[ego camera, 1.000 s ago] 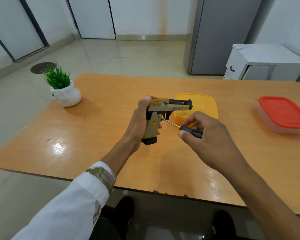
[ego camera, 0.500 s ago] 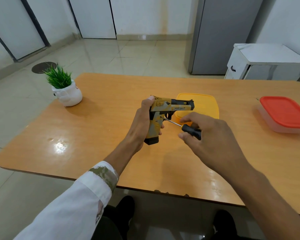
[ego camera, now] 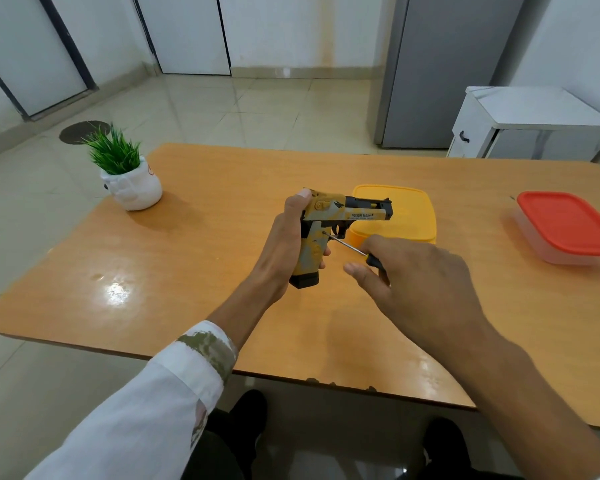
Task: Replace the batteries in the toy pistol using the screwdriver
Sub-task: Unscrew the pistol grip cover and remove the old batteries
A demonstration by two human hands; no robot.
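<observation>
Left hand [ego camera: 284,251] is wrapped tight round the grip of the pistol [ego camera: 329,230], thumb up at the back, and holds it upright over the table [ego camera: 187,265] with the barrel to the right, in front of the yellow box [ego camera: 409,209]; I can't tell if the butt touches the table. Right hand [ego camera: 420,282] holds the black handle of the screwdriver [ego camera: 355,249], but lightly: fingers are half curled over it and the thumb sticks out straight. The tip sits at a screw on the side of the grip, near the trigger. My main worry is that with this loose hold and the slanted shaft the tip rides out of the screw head and chews it up, and then the cover stays shut. A slip could also send the tip skating down into the left fingers [ego camera: 323,259], which curl just below the screw. The pistol is steadied by one hand only, so a hard push may twist it. Once free, the small screw could drop, roll and go off the edge. I see no spare batteries; the boxes are lidded, so I can't tell what is inside.
</observation>
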